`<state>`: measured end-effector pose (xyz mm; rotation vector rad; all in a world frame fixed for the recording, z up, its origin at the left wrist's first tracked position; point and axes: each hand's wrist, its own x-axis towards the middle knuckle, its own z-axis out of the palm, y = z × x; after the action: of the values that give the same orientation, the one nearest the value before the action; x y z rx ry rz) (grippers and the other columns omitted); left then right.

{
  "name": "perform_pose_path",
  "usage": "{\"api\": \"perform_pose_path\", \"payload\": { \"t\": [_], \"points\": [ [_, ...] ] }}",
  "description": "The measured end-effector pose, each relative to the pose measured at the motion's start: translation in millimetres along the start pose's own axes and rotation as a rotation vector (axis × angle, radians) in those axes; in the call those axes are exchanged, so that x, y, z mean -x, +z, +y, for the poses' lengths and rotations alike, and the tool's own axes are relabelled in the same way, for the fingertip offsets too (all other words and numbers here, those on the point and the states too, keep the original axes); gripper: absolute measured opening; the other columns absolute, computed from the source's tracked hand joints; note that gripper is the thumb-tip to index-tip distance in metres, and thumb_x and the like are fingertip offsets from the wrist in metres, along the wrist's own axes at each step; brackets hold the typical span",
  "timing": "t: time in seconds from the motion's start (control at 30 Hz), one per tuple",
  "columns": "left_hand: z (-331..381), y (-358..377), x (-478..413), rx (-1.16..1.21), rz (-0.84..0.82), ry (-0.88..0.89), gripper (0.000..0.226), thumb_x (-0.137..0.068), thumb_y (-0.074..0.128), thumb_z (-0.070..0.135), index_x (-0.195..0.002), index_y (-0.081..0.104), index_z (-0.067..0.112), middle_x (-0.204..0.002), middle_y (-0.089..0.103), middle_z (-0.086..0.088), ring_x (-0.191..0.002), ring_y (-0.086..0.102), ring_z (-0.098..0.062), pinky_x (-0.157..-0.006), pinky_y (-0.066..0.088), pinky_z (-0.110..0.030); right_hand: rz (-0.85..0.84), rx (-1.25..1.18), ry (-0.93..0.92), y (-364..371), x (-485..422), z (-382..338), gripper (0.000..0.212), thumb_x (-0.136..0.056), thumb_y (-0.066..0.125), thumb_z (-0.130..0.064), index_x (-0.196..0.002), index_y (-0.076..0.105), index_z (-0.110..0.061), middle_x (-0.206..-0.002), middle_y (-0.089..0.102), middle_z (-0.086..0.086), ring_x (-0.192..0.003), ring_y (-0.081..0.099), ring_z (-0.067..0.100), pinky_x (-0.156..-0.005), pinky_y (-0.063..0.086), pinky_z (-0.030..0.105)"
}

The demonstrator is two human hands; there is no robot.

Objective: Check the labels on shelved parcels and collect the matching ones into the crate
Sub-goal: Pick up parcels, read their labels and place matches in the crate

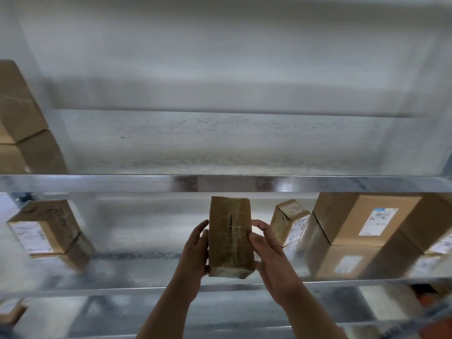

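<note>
Cardboard parcel [230, 237] gripped upright, left hand [194, 253] and right hand [269, 255] curled round its sides; shelf edge [220, 183] just above, open room leftward, boxes [289, 221] near right.

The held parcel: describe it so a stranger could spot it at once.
Find the metal shelving's shiny front rail; just below it, mid-frame, a narrow brown parcel is held upright between the left hand and right hand. Unlike the boxes beside it, its near face shows only tape, no white label.
</note>
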<state>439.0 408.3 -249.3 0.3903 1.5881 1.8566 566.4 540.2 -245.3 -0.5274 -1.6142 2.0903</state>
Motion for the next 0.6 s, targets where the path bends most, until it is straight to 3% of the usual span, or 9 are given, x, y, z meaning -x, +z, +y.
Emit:
{"api": "perform_pose_path", "payload": {
  "t": [0.1, 0.2, 0.37, 0.6],
  "points": [
    [1.4, 1.9, 6.5, 0.053, -0.133, -0.017, 0.058, -0.096, 0.043, 0.069, -0.129, 0.068, 0.027, -0.127, 0.072, -0.012, -0.116, 0.071, -0.036, -0.097, 0.057, -0.058, -0.061, -0.054, 0.058, 0.0, 1.2, -0.4, 0.044, -0.100, 0.062, -0.043, -0.142, 0.051, -0.040, -0.132, 0.070, 0.010, -0.128, 0.064, 0.033, -0.106, 0.050, 0.068],
    [1.7, 2.0, 7.5, 0.041, -0.187, 0.004, 0.061, -0.090, 0.050, 0.061, -0.137, 0.057, 0.022, -0.127, 0.072, -0.010, -0.116, 0.071, -0.034, -0.094, 0.060, -0.049, -0.087, -0.031, 0.092, 0.7, 0.6, -2.8, 0.059, -0.093, 0.069, -0.045, -0.146, 0.045, -0.052, -0.132, 0.072, 0.005, -0.125, 0.068, 0.032, -0.106, 0.053, 0.063],
    [-3.2, 0.0, 3.1, 0.003, -0.177, -0.023, 0.070, -0.080, 0.070, 0.059, -0.141, 0.051, 0.030, -0.128, 0.071, -0.005, -0.116, 0.071, -0.031, -0.099, 0.057, -0.057, -0.068, 0.026, 0.088, 3.9, -0.9, -2.3, 0.082, -0.073, 0.081, -0.054, -0.146, 0.045, -0.046, -0.128, 0.073, 0.007, -0.119, 0.071, 0.032, -0.103, 0.056, 0.060],
    [-6.9, -5.4, 2.1, 0.006, -0.190, 0.028, 0.080, -0.072, 0.079, 0.061, -0.142, 0.054, 0.031, -0.130, 0.069, -0.008, -0.118, 0.070, -0.031, -0.102, 0.055, -0.057, -0.043, 0.002, 0.048, 6.1, 2.2, -3.7, 0.060, -0.085, 0.072, -0.034, -0.141, 0.052, -0.044, -0.124, 0.073, 0.014, -0.118, 0.071, 0.034, -0.102, 0.056, 0.062]
  ]
}}
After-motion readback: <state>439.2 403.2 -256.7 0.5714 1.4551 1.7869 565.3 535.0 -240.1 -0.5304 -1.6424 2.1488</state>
